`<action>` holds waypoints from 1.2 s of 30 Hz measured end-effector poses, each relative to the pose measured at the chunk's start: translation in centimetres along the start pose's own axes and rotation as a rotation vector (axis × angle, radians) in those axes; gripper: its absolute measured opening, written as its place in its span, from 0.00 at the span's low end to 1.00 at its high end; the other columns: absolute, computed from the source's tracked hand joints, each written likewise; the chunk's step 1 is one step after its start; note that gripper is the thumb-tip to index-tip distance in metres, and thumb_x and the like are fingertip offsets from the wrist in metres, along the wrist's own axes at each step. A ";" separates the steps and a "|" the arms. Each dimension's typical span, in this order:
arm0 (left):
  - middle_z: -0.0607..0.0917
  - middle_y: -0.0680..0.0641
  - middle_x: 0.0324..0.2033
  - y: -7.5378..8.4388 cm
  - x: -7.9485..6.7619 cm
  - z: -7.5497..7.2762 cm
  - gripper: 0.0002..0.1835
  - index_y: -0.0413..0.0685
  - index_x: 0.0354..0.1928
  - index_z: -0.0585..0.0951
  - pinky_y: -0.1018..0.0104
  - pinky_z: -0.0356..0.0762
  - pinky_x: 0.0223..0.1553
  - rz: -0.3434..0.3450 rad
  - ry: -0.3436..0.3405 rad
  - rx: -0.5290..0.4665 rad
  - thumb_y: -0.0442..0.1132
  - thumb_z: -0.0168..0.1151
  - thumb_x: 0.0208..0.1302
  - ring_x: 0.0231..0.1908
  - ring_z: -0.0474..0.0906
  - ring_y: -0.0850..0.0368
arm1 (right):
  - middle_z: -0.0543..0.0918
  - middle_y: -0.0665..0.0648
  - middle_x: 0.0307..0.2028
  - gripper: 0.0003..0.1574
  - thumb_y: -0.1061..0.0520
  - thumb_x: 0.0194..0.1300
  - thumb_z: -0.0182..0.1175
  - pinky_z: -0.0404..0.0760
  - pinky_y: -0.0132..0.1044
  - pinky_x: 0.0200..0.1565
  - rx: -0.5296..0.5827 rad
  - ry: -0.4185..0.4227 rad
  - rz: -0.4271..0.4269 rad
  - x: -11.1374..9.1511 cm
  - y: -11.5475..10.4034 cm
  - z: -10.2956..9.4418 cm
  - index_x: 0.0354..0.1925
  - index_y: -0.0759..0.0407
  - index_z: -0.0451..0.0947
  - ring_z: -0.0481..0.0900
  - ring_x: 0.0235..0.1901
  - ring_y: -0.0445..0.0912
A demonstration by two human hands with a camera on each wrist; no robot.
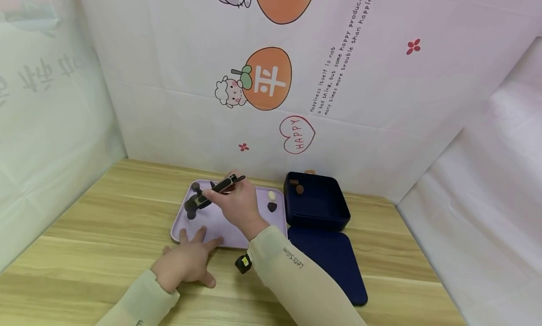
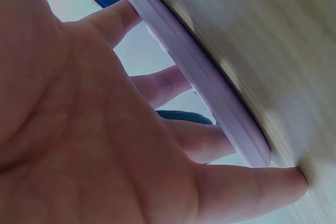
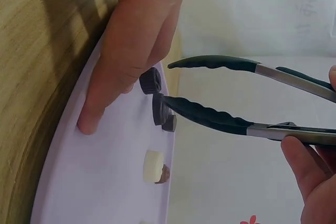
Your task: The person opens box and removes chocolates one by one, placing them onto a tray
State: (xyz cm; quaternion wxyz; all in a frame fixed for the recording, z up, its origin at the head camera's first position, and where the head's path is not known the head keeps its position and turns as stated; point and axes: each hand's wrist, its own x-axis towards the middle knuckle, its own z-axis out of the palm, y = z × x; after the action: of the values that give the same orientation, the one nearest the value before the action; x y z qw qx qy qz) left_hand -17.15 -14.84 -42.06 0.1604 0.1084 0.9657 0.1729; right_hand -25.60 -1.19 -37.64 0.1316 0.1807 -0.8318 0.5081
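Observation:
A pair of tongs [image 1: 222, 186] with dark scalloped tips is held in my right hand [image 1: 243, 208], over the left end of a lavender tray [image 1: 228, 229]. Its arms stand apart in the right wrist view; one tip [image 3: 173, 103] is at a dark chocolate-like piece [image 3: 159, 111], and whether it touches cannot be told. Beside that lies another dark ridged piece [image 3: 150, 81]. My left hand [image 1: 186, 262] spreads its fingers at the tray's near edge, several fingertips on the tray. A cream piece [image 1: 271, 195] and a dark piece [image 1: 272, 207] lie at the tray's right end.
Right of the tray stands a navy box [image 1: 317, 221] with a brown round piece [image 1: 299, 189] and a brown rectangular piece [image 1: 294, 181] inside. Its flat navy lid [image 1: 330, 265] lies in front. Printed white cloth [image 1: 190, 123] rises behind the wooden table [image 1: 84, 250].

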 end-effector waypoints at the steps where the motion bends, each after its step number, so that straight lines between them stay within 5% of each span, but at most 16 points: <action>1: 0.54 0.33 0.74 0.0 0.0 0.0 0.55 0.60 0.72 0.70 0.10 0.48 0.44 0.000 0.001 0.000 0.56 0.83 0.36 0.66 0.38 0.13 | 0.81 0.46 0.26 0.25 0.43 0.53 0.76 0.79 0.39 0.28 -0.006 0.000 0.002 0.0 0.0 0.0 0.31 0.51 0.70 0.80 0.29 0.40; 12: 0.54 0.33 0.74 0.1 -0.2 -0.2 0.55 0.60 0.72 0.70 0.09 0.48 0.44 0.000 -0.002 0.003 0.56 0.83 0.36 0.66 0.39 0.12 | 0.81 0.46 0.26 0.23 0.44 0.54 0.76 0.79 0.39 0.27 0.028 -0.001 0.007 -0.1 0.4 0.2 0.31 0.50 0.70 0.80 0.29 0.40; 18: 0.54 0.33 0.74 0.2 -0.2 -0.2 0.54 0.60 0.72 0.70 0.10 0.47 0.45 -0.007 -0.009 0.002 0.55 0.83 0.37 0.66 0.38 0.13 | 0.81 0.50 0.26 0.25 0.41 0.54 0.75 0.77 0.40 0.27 0.109 0.025 0.031 0.6 0.3 -1.3 0.31 0.50 0.69 0.78 0.27 0.44; 28: 0.52 0.33 0.75 0.3 -0.3 -0.2 0.55 0.59 0.73 0.68 0.10 0.45 0.46 -0.012 -0.021 0.004 0.55 0.82 0.38 0.66 0.38 0.13 | 0.85 0.56 0.34 0.31 0.36 0.49 0.77 0.80 0.41 0.36 0.165 0.281 0.292 3.3 2.1 -10.1 0.41 0.55 0.80 0.81 0.33 0.51; 36: 0.53 0.33 0.74 0.3 -0.4 -0.1 0.55 0.59 0.73 0.69 0.10 0.45 0.45 0.000 -0.004 0.000 0.54 0.82 0.37 0.66 0.38 0.13 | 0.83 0.59 0.39 0.31 0.45 0.53 0.78 0.86 0.40 0.39 0.259 0.499 0.295 5.3 5.4 -18.7 0.46 0.61 0.78 0.85 0.37 0.55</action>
State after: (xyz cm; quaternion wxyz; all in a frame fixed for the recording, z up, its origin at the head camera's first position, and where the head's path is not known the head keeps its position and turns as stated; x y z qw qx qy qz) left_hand -16.79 -14.66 -41.78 0.1625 0.1087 0.9654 0.1727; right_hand -32.07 16.83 -31.39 0.2321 -0.0570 -0.7195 0.6520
